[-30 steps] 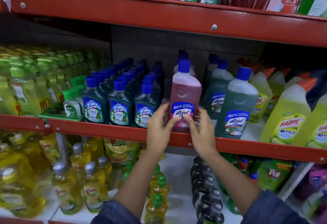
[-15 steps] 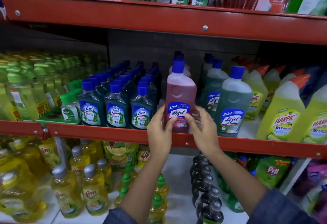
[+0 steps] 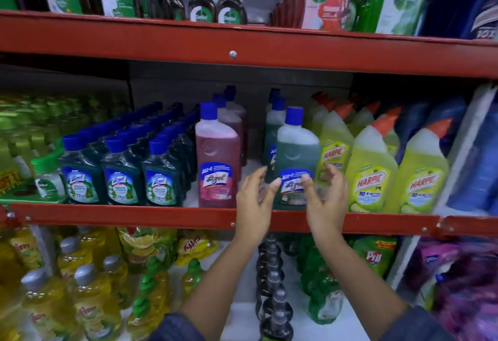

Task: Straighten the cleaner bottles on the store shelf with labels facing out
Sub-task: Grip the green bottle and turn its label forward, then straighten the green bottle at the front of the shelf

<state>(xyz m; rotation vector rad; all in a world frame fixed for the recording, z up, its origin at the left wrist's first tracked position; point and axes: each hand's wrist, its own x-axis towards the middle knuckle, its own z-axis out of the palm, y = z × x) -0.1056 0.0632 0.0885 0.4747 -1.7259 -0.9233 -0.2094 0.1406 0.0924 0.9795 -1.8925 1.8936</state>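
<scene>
This is a shop aisle for household cleaners. Red metal shelves [image 3: 242,44] carry many copies of each product in rows running front to back: Dettol bottles [image 3: 202,3] on top, blue-capped Lizol bottles [image 3: 121,173] and yellow Harpic bottles [image 3: 372,173] in the middle, yellow Vim bottles [image 3: 89,300] and a green Pril pouch [image 3: 374,257] below.

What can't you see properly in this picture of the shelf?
Head view:
- Green Lizol bottle: label part hidden by left hand and right hand; firm grip unclear.
- Small label print: blurred.
- Rear bottles: hidden by front ones.
- Dettol bottles: tops cut off.
</scene>
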